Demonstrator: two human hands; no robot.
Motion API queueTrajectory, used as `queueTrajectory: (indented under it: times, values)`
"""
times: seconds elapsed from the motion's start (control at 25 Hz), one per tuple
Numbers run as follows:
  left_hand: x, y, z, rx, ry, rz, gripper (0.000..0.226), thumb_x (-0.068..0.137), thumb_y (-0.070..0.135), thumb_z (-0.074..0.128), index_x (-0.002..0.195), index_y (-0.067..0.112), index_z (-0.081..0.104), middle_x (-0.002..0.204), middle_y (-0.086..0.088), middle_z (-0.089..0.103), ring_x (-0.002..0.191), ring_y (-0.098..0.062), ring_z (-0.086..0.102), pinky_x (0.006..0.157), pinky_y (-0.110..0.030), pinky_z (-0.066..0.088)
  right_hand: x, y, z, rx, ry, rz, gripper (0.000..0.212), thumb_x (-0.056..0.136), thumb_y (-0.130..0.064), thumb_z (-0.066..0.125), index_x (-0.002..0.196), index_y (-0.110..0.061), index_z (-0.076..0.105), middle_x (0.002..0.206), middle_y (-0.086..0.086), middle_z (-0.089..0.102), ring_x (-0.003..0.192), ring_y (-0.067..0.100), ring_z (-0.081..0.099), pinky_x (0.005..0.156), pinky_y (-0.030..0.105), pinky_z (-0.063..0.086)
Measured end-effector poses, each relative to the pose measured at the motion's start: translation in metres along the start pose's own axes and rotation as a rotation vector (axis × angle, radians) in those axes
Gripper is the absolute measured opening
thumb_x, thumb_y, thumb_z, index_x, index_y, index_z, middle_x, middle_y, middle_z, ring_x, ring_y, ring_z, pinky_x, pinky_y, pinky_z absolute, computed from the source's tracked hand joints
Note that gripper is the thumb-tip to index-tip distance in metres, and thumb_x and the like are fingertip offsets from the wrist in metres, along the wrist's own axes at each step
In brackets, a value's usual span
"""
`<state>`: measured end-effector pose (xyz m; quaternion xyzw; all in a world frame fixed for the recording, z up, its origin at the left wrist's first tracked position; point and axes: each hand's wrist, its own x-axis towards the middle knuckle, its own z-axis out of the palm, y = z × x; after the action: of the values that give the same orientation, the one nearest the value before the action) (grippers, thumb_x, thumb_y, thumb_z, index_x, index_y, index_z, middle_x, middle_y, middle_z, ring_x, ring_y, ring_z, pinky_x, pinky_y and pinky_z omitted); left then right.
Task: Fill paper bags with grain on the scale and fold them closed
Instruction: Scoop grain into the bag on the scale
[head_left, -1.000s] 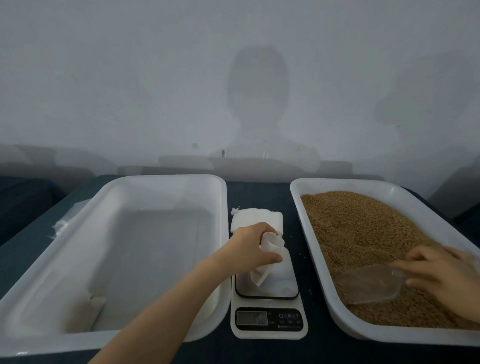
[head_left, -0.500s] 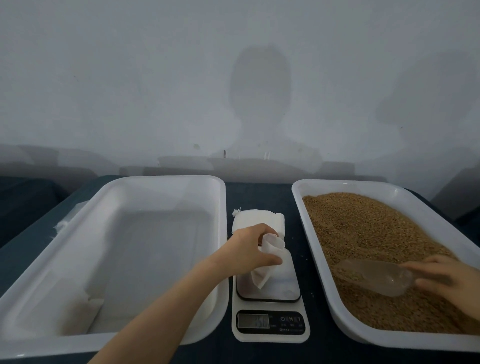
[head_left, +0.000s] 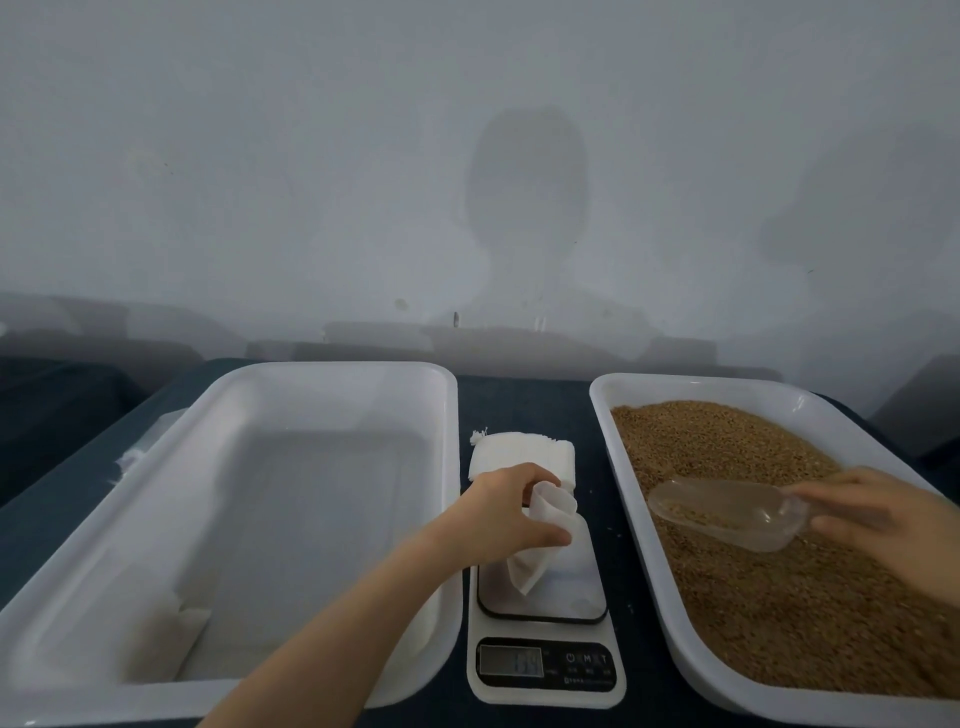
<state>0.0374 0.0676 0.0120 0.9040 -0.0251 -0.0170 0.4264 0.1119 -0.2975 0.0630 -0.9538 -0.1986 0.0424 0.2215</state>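
Paper bag (head_left: 550, 525) rests tilted on scale (head_left: 543, 670), left hand (head_left: 498, 512) fingers pinching mouth open; right hand (head_left: 878, 519) grips grain-loaded scoop (head_left: 727, 512) over tray (head_left: 618, 467); limp narrow mouth risks spill onto tabletop (head_left: 519, 405).

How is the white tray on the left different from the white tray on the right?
The left tray holds no grain, only something white and papery in its near corner; the right tray is filled with brown grain. Above the right tray the right hand holds a clear scoop with some grain in it; no tool is over the left tray. Both are white, rectangular, round-cornered, and stand beside the scale.
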Motion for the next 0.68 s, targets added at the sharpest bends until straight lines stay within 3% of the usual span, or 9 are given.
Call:
queueTrajectory:
  times: [0.08,0.16,0.4,0.68]
  values:
    - [0.000,0.000,0.000,0.001,-0.006,-0.003,0.055,0.076,0.042,0.076,0.123,0.031,0.051,0.117,0.012,0.058,0.104,-0.010,0.057,0.092,-0.026,0.051,0.003,-0.033,-0.006,-0.040,0.023,-0.068,0.040,0.078,-0.026,0.067,0.103,-0.056,0.058,0.097,-0.017,0.059,0.089,0.007,0.056,0.072,0.022,0.042]
    - [-0.001,0.001,0.000,-0.003,-0.004,-0.003,0.055,0.076,0.041,0.076,0.124,0.031,0.051,0.117,0.011,0.058,0.105,-0.010,0.057,0.092,-0.027,0.051,0.011,-0.055,-0.008,-0.062,0.029,-0.105,0.039,0.081,-0.018,0.067,0.106,-0.046,0.058,0.098,-0.016,0.057,0.091,0.007,0.054,0.073,0.021,0.040]
    - [0.000,0.002,0.000,-0.004,-0.009,-0.019,0.055,0.077,0.039,0.076,0.125,0.030,0.050,0.120,0.008,0.059,0.107,-0.014,0.057,0.093,-0.031,0.051,0.031,-0.086,-0.005,-0.093,0.051,-0.204,0.036,0.081,-0.022,0.067,0.108,-0.045,0.058,0.100,-0.020,0.057,0.089,0.006,0.056,0.075,0.022,0.043]
    - [0.001,-0.001,0.001,-0.002,-0.012,-0.015,0.054,0.077,0.040,0.076,0.124,0.031,0.050,0.119,0.009,0.058,0.106,-0.014,0.057,0.092,-0.029,0.051,0.050,-0.091,0.001,-0.132,0.070,-0.222,0.034,0.079,-0.038,0.064,0.107,-0.056,0.055,0.097,-0.029,0.053,0.096,0.002,0.050,0.088,0.035,0.047]
